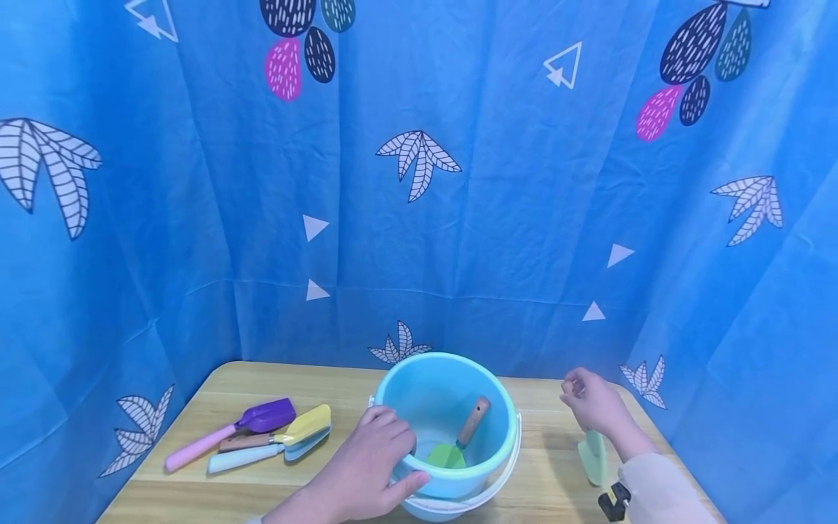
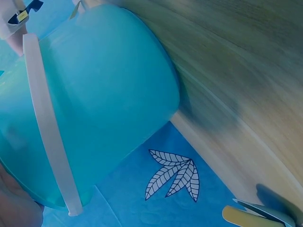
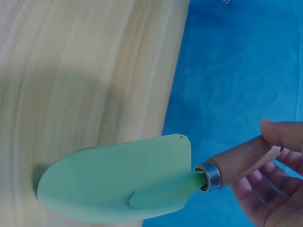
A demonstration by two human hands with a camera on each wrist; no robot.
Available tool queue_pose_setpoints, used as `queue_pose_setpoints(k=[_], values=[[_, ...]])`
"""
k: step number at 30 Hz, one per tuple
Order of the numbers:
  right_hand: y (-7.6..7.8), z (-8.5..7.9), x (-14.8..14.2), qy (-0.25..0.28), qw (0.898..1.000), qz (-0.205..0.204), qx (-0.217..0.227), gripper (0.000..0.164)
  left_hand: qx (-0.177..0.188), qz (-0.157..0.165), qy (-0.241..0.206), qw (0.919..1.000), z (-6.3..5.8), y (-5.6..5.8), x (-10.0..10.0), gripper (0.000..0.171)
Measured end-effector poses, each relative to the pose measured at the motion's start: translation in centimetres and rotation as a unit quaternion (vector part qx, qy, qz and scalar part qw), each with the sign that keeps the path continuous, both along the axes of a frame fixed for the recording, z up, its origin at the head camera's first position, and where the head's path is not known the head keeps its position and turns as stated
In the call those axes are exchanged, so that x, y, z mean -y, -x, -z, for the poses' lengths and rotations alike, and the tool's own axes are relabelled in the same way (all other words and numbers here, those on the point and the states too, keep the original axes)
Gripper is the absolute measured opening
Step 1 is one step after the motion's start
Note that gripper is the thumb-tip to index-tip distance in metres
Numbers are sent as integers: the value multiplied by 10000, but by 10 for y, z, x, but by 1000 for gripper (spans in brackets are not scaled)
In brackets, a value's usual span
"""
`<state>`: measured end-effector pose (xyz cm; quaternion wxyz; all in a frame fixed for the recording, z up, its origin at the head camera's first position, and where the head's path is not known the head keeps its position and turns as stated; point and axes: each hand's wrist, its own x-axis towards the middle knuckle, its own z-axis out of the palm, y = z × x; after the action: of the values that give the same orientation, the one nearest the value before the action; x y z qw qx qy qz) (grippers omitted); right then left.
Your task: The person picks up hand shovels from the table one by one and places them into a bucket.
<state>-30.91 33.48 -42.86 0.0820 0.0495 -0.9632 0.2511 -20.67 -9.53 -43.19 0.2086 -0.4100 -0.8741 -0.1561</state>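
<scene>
A light-blue bucket (image 1: 455, 364) stands on the table with its white handle (image 1: 487, 495) hanging down at the front. My left hand (image 1: 360, 466) grips the bucket's near-left rim, fingers over the edge. Inside the bucket, a green trowel (image 1: 473, 422) leans with its wooden handle up. To the right, my right hand (image 1: 599, 406) holds a pale-green trowel (image 3: 118, 179) by the end of its wooden handle. Its blade points down toward the tabletop; whether the tip touches I cannot tell. The left wrist view shows mostly the bucket's side (image 2: 113, 85).
At the table's left lie a purple shovel (image 1: 268, 416) with a pink handle, a yellow trowel (image 1: 308, 424) and a light-blue one (image 1: 245, 458) partly beneath it. A blue patterned curtain (image 1: 511, 218) hangs behind and beside the wooden table (image 1: 314, 378).
</scene>
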Motion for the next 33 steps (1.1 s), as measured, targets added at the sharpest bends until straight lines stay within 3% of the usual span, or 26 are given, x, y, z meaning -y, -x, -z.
queue_pose_setpoints(k=[9,25,33], values=[[-6,-10,4,-50,9996,-24,-271,19,44,-18,15,10000,0,-1,0,35],[-13,-21,9,-96,9962,-63,-867,23,37,-67,70,9999,-1,0,0,36],[-14,-25,10,-10,9946,-35,-1036,25,236,-140,133,9995,-2,0,-1,38]])
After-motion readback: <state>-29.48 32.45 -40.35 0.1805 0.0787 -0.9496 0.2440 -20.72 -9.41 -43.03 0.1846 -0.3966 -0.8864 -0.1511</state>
